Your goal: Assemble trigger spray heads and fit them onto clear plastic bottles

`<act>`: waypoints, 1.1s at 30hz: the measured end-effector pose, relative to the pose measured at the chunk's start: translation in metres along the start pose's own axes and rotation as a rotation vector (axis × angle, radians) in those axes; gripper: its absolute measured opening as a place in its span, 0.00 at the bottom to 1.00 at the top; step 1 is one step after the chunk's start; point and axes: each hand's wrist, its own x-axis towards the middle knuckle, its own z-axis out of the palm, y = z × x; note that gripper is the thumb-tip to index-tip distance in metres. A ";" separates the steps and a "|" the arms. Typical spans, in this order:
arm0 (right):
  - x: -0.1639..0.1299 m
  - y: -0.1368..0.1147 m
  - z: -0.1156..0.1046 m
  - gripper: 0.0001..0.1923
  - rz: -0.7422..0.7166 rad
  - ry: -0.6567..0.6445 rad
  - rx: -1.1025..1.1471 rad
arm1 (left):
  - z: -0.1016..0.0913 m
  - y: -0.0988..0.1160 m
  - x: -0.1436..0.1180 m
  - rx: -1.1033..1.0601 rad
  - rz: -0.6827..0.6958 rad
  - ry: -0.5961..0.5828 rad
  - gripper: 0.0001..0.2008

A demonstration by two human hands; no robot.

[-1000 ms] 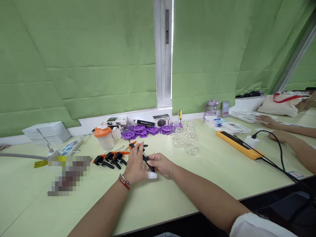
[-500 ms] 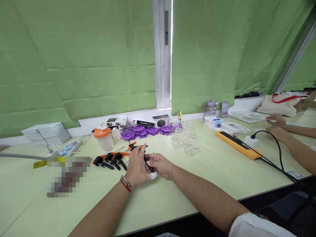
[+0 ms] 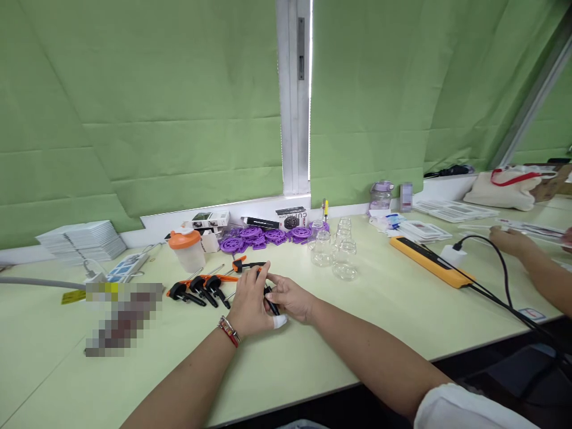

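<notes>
Between my two hands is a clamp-like tool, its black handle (image 3: 272, 308) showing below my fingers; most of it is covered. My left hand (image 3: 251, 304), with white tape on its thumb, closes around the tool from the left. From the other side, my right hand (image 3: 290, 298) pinches the black part with thumb and fingers. Just left of my hands, three similar black-and-orange tools (image 3: 199, 289) with metal rods lie side by side. Beyond my left fingertips is another orange-and-black piece (image 3: 241, 264), partly hidden.
Purple wheel-like parts (image 3: 253, 235), small boxes (image 3: 212, 219) and an orange-lidded cup (image 3: 186, 250) stand behind. Several glass jars (image 3: 345, 262) are right of them. A yellow power strip (image 3: 431, 262) with cables lies farther right, near a co-worker's hand (image 3: 509, 240).
The black handle has sunk lower between my hands, with less of it showing; my hands stay nearly in place. At right, the co-worker's hands have moved apart, with pale flat pieces near them.
</notes>
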 end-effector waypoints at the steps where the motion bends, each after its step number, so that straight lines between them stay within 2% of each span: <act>1: 0.000 0.000 0.000 0.46 0.007 -0.002 -0.002 | -0.001 0.001 0.000 -0.008 0.003 -0.003 0.56; 7: -0.001 -0.008 -0.001 0.51 0.045 -0.053 -0.054 | -0.011 0.004 0.001 -0.161 0.006 -0.018 0.53; 9: 0.000 -0.012 -0.005 0.53 0.058 -0.094 -0.109 | -0.016 0.004 0.002 -0.263 -0.028 -0.053 0.52; 11: 0.002 -0.016 -0.013 0.54 0.040 -0.081 -0.213 | -0.022 0.004 0.003 -0.390 -0.084 -0.090 0.52; 13: 0.007 -0.017 -0.028 0.46 -0.024 0.074 -0.385 | -0.028 0.001 0.004 -0.542 -0.162 -0.139 0.50; 16: 0.013 -0.016 -0.055 0.26 -0.094 0.538 -0.865 | -0.036 -0.002 0.006 -0.844 -0.304 -0.230 0.44; 17: 0.015 -0.015 -0.062 0.22 -0.076 0.610 -1.066 | -0.039 -0.003 0.006 -0.962 -0.351 -0.258 0.42; 18: 0.017 -0.014 -0.068 0.19 -0.066 0.636 -1.134 | -0.040 -0.004 0.006 -1.081 -0.393 -0.288 0.40; 20: 0.021 -0.011 -0.075 0.16 -0.056 0.646 -1.220 | -0.042 -0.005 0.005 -1.288 -0.472 -0.356 0.36; 22: 0.025 -0.008 -0.073 0.15 -0.048 0.629 -1.271 | -0.040 -0.006 0.005 -1.406 -0.563 -0.430 0.34; 27: 0.035 -0.005 -0.058 0.11 0.039 0.534 -1.481 | -0.033 -0.014 0.008 -1.418 -0.756 -0.617 0.33; 33: 0.036 -0.007 -0.061 0.07 0.090 0.519 -1.443 | -0.033 -0.018 0.012 -1.437 -0.772 -0.693 0.35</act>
